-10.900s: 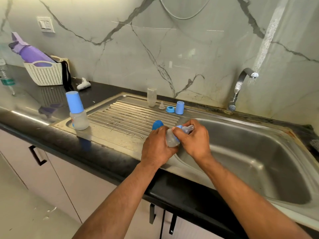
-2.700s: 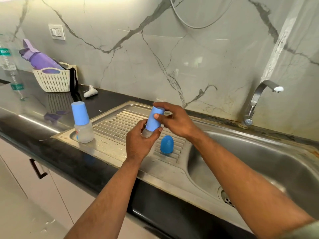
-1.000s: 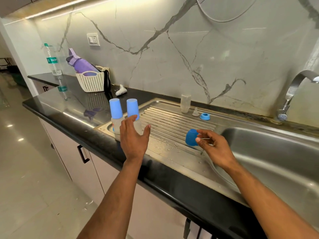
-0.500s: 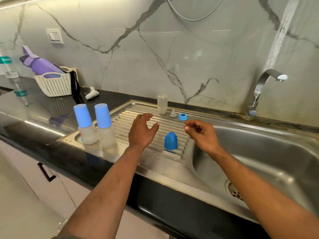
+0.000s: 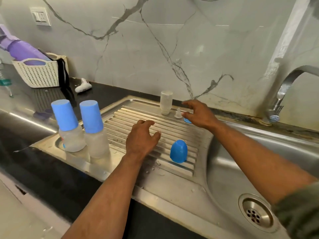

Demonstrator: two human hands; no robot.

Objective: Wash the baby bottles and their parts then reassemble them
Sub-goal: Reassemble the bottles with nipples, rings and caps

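- Left hand [image 5: 141, 138]: above the ribbed draining board [image 5: 155, 128], fingers loosely spread and slightly bent, holding nothing; whether it touches the ribs cannot be told.
- Right hand [image 5: 198, 114]: at the far edge of the draining board, fingers spread apart, empty, just beside the clear teat [image 5: 177, 113] and partly covering the blue ring [image 5: 187, 120].
- Clear bottle body [image 5: 166, 102]: uncapped, upright at the back of the draining board, just left of the clear teat.
- Two assembled bottles: the first capped bottle [image 5: 68, 125] and the second capped bottle [image 5: 94, 129] stand side by side at the left end of the draining board, each with a tall blue cap.
- Blue dome cap [image 5: 178, 151]: stands on the ribs near the basin, right of the left hand, apart from it.
- Sink basin [image 5: 259, 152]: steel, with drain [image 5: 256, 216] at lower right; tap [image 5: 283, 94] on the back edge.
- Worktop [image 5: 43, 168]: black, glossy; carries a white basket [image 5: 37, 70] holding a purple item [image 5: 19, 49], with a dark strap [image 5: 64, 78] hanging beside it and a small white object [image 5: 83, 87] nearby.
- Wall: marbled panel with a switch plate [image 5: 40, 16] at upper left.
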